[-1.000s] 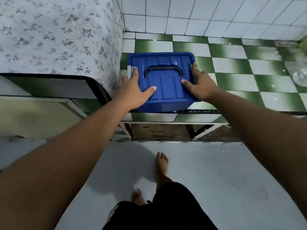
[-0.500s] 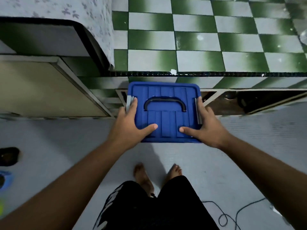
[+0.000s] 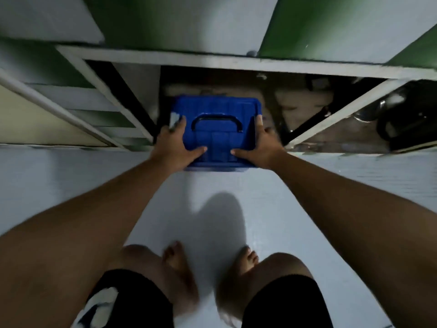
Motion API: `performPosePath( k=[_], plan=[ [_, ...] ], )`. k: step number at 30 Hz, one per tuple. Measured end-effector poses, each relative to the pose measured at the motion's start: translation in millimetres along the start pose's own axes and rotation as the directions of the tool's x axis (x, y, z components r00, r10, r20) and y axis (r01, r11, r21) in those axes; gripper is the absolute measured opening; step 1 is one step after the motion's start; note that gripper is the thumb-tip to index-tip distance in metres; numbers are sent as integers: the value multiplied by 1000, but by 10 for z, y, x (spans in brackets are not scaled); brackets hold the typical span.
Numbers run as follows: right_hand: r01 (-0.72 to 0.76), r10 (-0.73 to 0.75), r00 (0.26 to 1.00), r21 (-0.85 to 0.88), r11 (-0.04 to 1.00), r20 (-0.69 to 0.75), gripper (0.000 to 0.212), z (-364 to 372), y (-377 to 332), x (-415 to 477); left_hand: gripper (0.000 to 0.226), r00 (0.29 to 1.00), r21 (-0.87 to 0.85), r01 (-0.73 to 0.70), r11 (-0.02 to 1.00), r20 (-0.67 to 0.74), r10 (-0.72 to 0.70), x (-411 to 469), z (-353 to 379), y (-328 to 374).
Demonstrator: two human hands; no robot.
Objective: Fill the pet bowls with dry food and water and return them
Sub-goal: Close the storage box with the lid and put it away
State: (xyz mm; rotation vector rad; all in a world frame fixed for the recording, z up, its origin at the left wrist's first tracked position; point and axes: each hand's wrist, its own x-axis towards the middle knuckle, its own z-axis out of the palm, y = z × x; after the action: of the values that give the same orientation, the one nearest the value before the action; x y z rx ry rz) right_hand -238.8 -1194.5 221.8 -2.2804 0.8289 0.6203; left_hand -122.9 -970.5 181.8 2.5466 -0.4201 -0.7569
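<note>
One blue box (image 3: 220, 106), one black handle (image 3: 216, 117), two hands (image 3: 173, 146) (image 3: 263, 147), two bare feet (image 3: 176, 259) (image 3: 249, 258)

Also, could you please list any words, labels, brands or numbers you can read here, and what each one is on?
No text can be read in this view.
The blue box, held by the left hand and right hand: no label showing.
White marking on the black shorts: too blurred to tell whether it is lettering.
Dark things in the open cabinet: too blurred to read.
</note>
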Motion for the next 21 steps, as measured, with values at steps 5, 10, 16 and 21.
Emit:
performPosePath(
  k=[5,10,16,21],
  plan=[
    [57,-61,995,-50,997,-82,120,309,72,1230,125,992,157,-74,985,-93,89,1177,363,-283],
    [107,-98,988,71,992,-122,127,511,-11,2001,118,989,194,-100,976,-88,119,1815,439,-476],
    [159,-143,982,140,977,-122,145,704,-59,2529,113,987,253,-71,965,-120,105,2204,542,-703],
    [180,-160,967,89,980,-201,116,706,-87,2401,109,990,268,-71,961,-99,101,2163,511,-669]
  ],
)
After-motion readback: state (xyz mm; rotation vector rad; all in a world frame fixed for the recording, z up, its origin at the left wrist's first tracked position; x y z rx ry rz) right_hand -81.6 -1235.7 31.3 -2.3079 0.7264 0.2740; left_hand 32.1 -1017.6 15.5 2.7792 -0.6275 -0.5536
